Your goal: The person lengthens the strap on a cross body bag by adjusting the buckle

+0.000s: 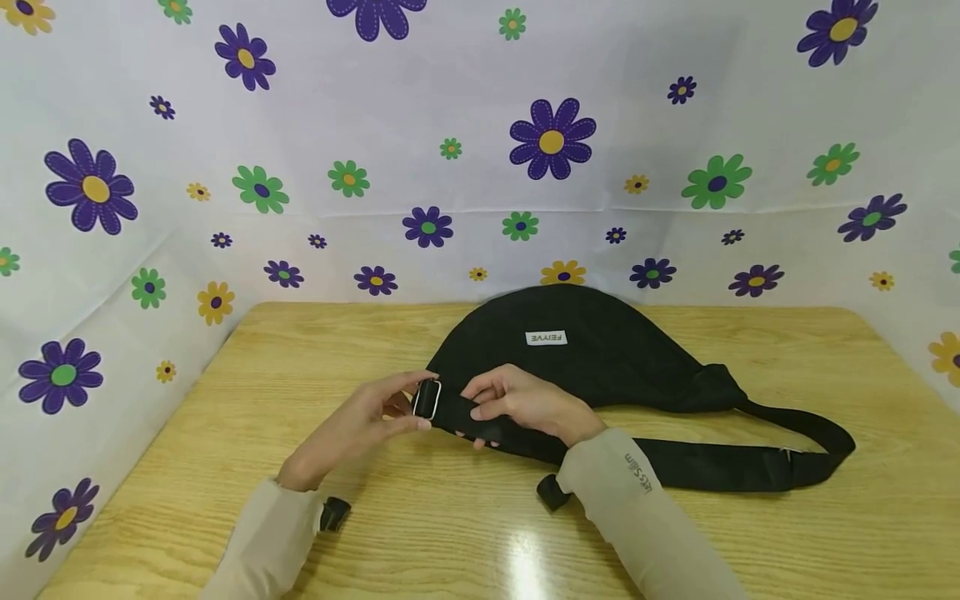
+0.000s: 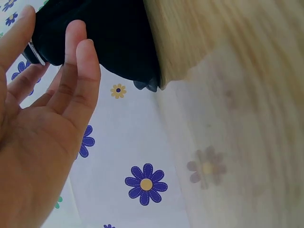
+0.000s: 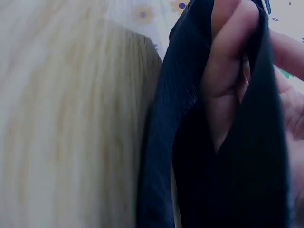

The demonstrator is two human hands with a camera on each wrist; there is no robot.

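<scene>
Left hand (image 1: 358, 429) pinches the metal buckle (image 1: 437, 402) — right hand (image 1: 531, 406) grips the black strap (image 1: 705, 464).

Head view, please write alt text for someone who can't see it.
A person's left hand pinches a silver-edged buckle while the right hand grips the strap of a black bag. The bag, bearing a small white label, lies on a wooden table before a flower-patterned backdrop.

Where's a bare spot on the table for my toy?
Bare table lies left of the left hand, toward the flowery cloth, and behind the strap, right of the black bag. The middle's crowded: bag, strap, left hand and right hand.
</scene>
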